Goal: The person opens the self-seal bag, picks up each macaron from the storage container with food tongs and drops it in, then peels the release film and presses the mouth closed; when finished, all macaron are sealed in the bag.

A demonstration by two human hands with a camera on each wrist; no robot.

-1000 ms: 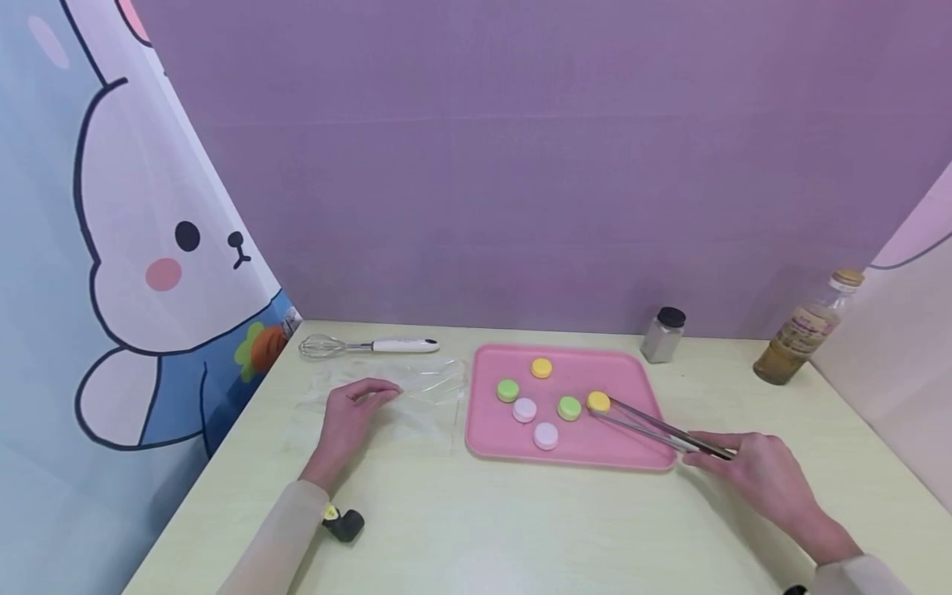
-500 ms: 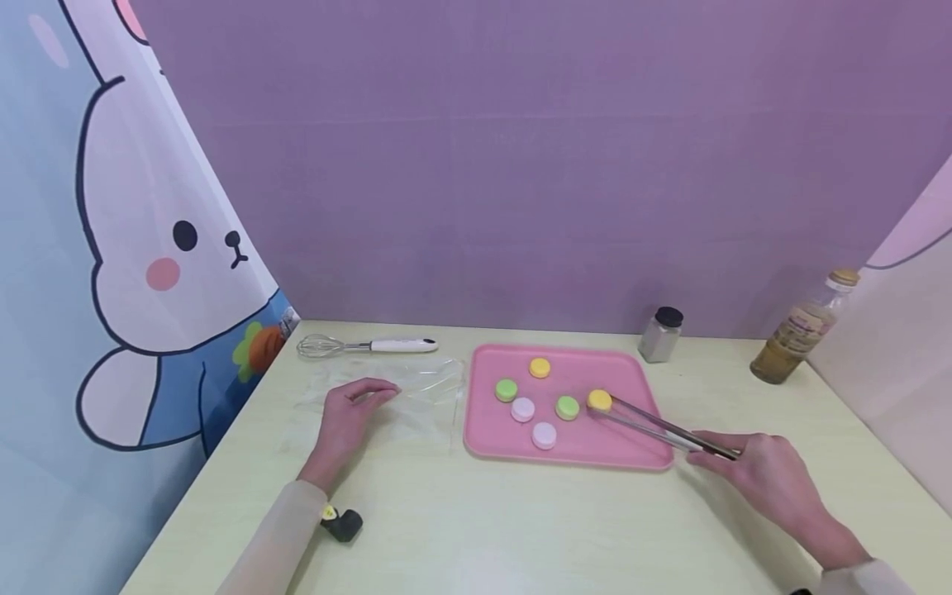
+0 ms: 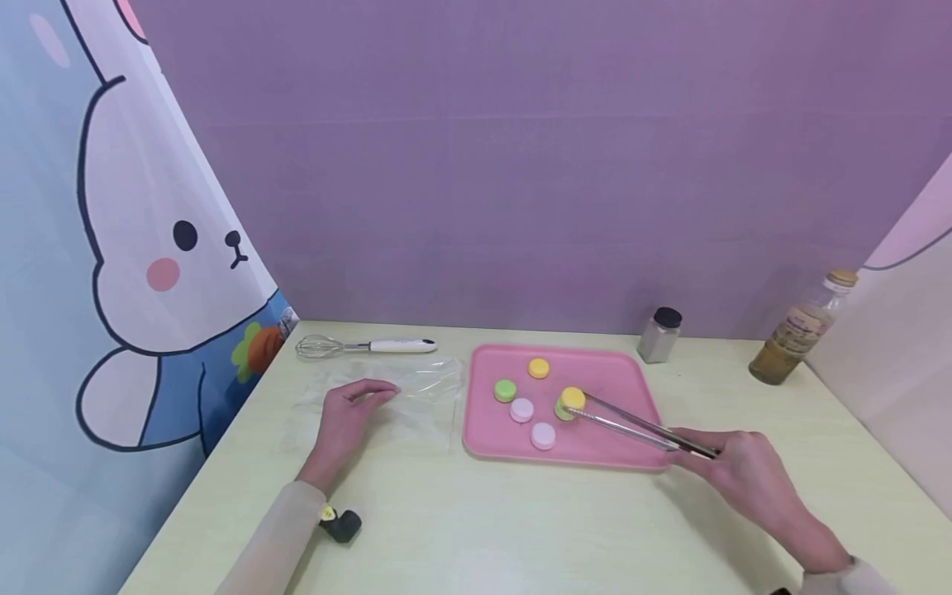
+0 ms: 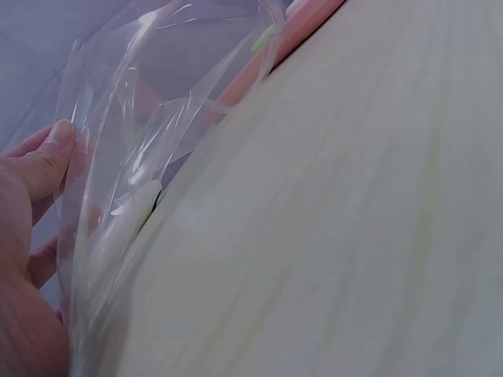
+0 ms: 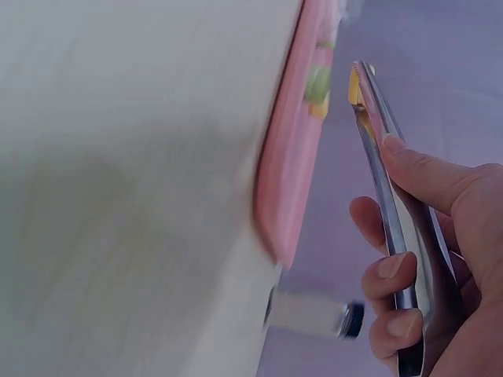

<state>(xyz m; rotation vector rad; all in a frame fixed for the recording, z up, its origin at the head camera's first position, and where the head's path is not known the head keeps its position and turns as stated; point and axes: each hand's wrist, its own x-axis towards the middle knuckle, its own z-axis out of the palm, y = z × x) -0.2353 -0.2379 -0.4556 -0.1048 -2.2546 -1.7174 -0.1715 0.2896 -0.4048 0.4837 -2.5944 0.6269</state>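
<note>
In the head view my right hand [image 3: 747,475] grips metal tongs [image 5: 414,236], whose tips clamp a yellow macaron [image 3: 573,397]. The right wrist view shows that macaron raised off the pink tray [image 3: 617,457]. From the head it partly covers a green macaron [image 3: 561,411]. Another yellow macaron [image 3: 539,368], a green one [image 3: 505,391] and two pale lilac macarons [image 3: 522,410] lie on the tray. Left of it, my left hand [image 3: 353,417] pinches the edge of a clear plastic bag [image 4: 126,141], held between thumb and fingers.
Behind the bag lies a whisk [image 3: 405,345] with a white handle. A small black-capped jar [image 3: 659,340] stands behind the tray's right corner. Farther right is a corked bottle [image 3: 794,335] of brown liquid. A purple backdrop [image 3: 476,207] rises at the table's rear edge.
The yellow macaron in the tongs has come up off the tray and shifted left, now overlapping the green one in view. My right hand moved left with it; the left hand stayed put.
</note>
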